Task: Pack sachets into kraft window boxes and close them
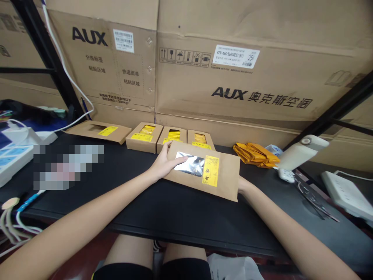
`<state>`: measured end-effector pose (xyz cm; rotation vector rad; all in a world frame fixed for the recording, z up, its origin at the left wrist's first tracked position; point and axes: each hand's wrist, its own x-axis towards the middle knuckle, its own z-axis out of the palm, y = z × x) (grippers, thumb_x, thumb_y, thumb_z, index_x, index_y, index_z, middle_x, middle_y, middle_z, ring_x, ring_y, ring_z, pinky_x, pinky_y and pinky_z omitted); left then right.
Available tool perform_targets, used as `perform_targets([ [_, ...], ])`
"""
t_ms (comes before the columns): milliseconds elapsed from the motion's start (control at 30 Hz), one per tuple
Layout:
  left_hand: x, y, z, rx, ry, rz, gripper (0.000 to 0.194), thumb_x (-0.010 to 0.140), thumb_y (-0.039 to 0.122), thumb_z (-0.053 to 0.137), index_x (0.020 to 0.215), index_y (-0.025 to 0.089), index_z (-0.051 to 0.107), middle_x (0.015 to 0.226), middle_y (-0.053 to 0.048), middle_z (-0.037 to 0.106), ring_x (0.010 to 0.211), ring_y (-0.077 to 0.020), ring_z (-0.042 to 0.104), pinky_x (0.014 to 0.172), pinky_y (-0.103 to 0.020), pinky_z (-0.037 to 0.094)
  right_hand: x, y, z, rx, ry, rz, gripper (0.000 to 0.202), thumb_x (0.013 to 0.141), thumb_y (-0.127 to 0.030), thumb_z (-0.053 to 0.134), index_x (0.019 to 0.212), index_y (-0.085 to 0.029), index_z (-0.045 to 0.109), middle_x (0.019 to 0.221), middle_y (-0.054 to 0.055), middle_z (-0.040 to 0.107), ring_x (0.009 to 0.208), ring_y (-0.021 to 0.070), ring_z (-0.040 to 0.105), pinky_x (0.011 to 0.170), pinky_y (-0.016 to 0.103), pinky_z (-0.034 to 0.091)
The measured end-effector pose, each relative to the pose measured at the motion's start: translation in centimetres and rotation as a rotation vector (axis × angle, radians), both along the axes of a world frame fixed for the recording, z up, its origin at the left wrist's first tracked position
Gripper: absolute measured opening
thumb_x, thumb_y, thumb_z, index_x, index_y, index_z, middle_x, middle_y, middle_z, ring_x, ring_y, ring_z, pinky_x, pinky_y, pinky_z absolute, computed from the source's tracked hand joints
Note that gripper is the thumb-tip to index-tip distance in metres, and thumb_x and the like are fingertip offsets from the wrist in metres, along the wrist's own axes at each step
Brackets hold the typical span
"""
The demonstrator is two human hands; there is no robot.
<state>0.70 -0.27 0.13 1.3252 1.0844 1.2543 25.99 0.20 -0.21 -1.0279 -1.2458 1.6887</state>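
Observation:
A flat brown cardboard box (225, 171) with a cut-out window and a yellow label is held tilted above the black table, in the middle of the view. Through its window shows a shiny silver surface (189, 165). My left hand (166, 162) grips the box's left end, the thumb lying across the window. Behind the right end goes my right hand (241, 185); only its wrist side shows and its fingers are hidden. Just beyond stand three similar boxes (142, 144) in a row, with yellow packets (174, 135) in their windows.
A flattened box piece (124, 134) lies at the back left. Orange packets (255, 154), a pale bottle (303, 151) and glasses (314, 200) are to the right. Power strips (346, 192) sit at both sides. Large AUX cartons (186, 93) wall off the back of the table (163, 217).

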Motion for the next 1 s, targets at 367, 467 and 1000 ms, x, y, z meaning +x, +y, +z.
perform_targets([
  [367,-0.1,0.2,0.3,-0.030,-0.114,0.038,0.079,0.068,0.043,0.075,0.132,0.022,0.035,0.127,-0.012,0.057,0.117,-0.0268,0.055,0.100,-0.040,0.043,-0.5,0.6,0.2,0.095,0.036,-0.261,0.034,0.043,-0.027,0.087,0.068,-0.023,0.064,0.091,0.000,0.073,0.091,0.0219,0.067,0.076,0.033,0.058],
  [467,-0.2,0.5,0.5,-0.050,-0.161,0.092,0.074,0.073,0.046,0.070,0.133,0.020,0.035,0.119,-0.011,0.061,0.114,-0.0259,0.057,0.099,-0.039,0.044,0.1,1.5,-0.8,0.163,0.015,-0.368,0.053,0.031,-0.027,0.090,0.079,-0.023,0.067,0.099,0.002,0.072,0.100,0.0253,0.065,0.080,0.035,0.056],
  [1000,-1.0,0.4,1.3,-0.121,-0.021,-0.357,0.049,0.076,0.034,0.059,0.124,0.027,0.053,0.119,-0.004,0.063,0.111,-0.0259,0.057,0.090,-0.037,0.042,3.2,3.5,-3.1,0.117,0.021,-0.170,0.038,0.064,-0.044,0.075,0.097,-0.028,0.065,0.112,0.003,0.068,0.108,0.0276,0.062,0.092,0.045,0.052],
])
